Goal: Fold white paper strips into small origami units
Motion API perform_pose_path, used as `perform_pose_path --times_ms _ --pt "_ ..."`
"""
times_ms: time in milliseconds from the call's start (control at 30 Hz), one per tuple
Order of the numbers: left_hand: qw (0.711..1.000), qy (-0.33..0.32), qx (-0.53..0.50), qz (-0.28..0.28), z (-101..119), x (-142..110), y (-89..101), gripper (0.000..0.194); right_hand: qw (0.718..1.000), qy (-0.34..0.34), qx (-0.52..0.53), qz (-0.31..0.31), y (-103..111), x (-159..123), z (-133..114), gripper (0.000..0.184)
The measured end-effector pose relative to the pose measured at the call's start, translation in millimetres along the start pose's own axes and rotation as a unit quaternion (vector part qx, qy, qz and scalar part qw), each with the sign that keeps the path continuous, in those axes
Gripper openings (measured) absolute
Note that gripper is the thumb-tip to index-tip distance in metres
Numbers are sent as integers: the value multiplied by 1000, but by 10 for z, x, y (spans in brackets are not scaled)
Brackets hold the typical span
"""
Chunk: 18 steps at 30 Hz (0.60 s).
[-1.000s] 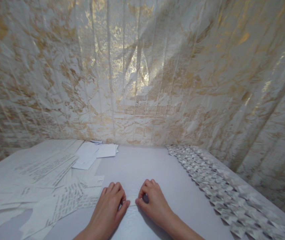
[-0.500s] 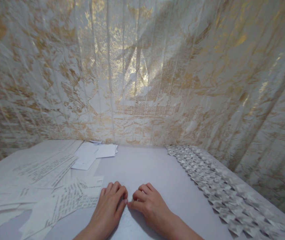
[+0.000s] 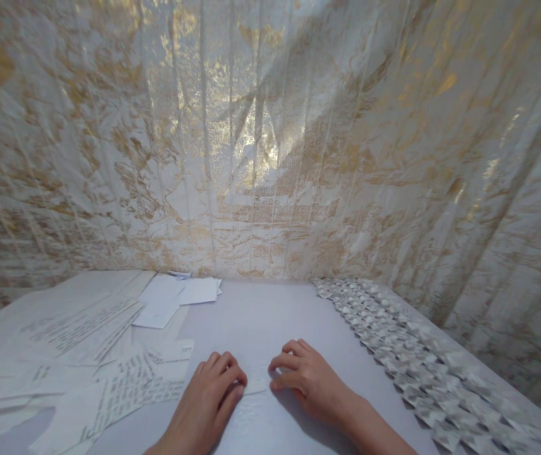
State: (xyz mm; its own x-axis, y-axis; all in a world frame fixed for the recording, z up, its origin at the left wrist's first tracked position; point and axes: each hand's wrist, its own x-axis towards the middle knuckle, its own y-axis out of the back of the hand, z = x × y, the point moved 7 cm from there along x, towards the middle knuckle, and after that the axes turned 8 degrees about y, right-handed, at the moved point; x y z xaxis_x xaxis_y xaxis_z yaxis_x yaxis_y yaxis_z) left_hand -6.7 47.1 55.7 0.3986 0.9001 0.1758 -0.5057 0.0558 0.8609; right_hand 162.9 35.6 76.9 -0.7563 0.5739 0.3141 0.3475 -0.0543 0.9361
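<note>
Near the front of the white table, my left hand (image 3: 217,390) pinches one end of a small strip of white paper (image 3: 255,387) between thumb and fingers. The strip lies low over the tabletop and points to the right. Just past its free end is my right hand (image 3: 309,377), with fingers bent and apart, holding nothing that I can see. A small gap separates its fingertips from the strip. Part of the paper is hidden behind my left fingers.
Printed sheets and torn paper pieces (image 3: 123,392) spread over the left of the table (image 3: 256,316). Blank white slips (image 3: 159,303) lie at the back left. Rows of folded paper pieces (image 3: 394,354) run along the right edge. A white and gold curtain (image 3: 251,158) hangs behind.
My right hand has moved right, away from my left, and its fingers have parted. The paper strip between the hands now shows, still held by my left hand.
</note>
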Motion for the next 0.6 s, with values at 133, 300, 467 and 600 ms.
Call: perform_pose_path --times_ms 133,300,467,600 --pt "998 -25 49 -2 32 9 14 6 997 -51 35 49 -30 33 20 36" --pt "993 -61 97 21 48 14 10 9 994 -84 36 54 -148 170 -120 24" --pt "977 -126 160 71 109 -16 15 9 994 -102 -10 31 -233 307 -225 13" --pt "956 -185 195 119 218 -101 27 19 994 -97 -50 16 -241 326 -294 8"
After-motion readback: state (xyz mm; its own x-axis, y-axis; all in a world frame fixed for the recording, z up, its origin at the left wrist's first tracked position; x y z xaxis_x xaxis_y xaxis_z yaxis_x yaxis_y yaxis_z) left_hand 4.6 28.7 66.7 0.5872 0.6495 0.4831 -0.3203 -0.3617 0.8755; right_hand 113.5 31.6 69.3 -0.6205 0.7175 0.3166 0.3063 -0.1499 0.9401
